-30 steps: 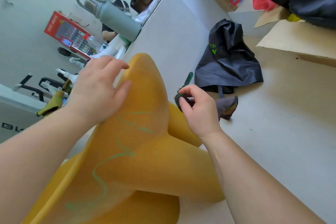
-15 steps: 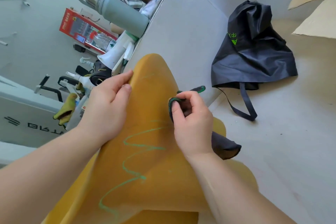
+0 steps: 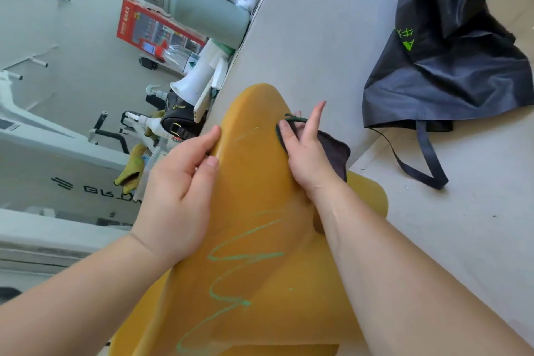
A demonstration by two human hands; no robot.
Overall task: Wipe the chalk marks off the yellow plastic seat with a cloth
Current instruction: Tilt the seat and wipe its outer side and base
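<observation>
— What lies around the yellow plastic seat [image 3: 257, 182]?

— A grey partition panel [image 3: 303, 37] rises just behind its top edge. To the right, a dark fabric bag [image 3: 450, 61] with green print slumps on the floor [image 3: 462, 211], its strap looped out toward the seat. To the left, past the panel's edge, a grey-green flask [image 3: 202, 9] with a metal neck and handle, a red box [image 3: 150, 29], white spray bottles [image 3: 150, 121], a black pouch [image 3: 179, 118] and a yellow glove [image 3: 131, 173] crowd together.

— And the hands?

— The left hand [image 3: 179, 191] rests on the seat's left edge, its grip loose, fingers curled over the rim and holding nothing else. The right hand [image 3: 306, 153] presses a dark cloth [image 3: 335, 150] against the seat's upper right side; its grip pins the cloth under thumb and palm while the index finger sticks straight up.

— Where are the chalk marks [image 3: 231, 269]?

— A green zigzag runs down the middle of the seat, below both hands and between the forearms. A fainter green trace [image 3: 245, 133] sits near the top, between the two hands.

— Anything hard to make out?

— Most of the cloth is hidden under the right hand; only a green-edged fold and a dark corner show. The seat's lower part is cut off by the frame, and its right side is covered by the right forearm. The clutter behind the panel overlaps too much to sort fully.
</observation>
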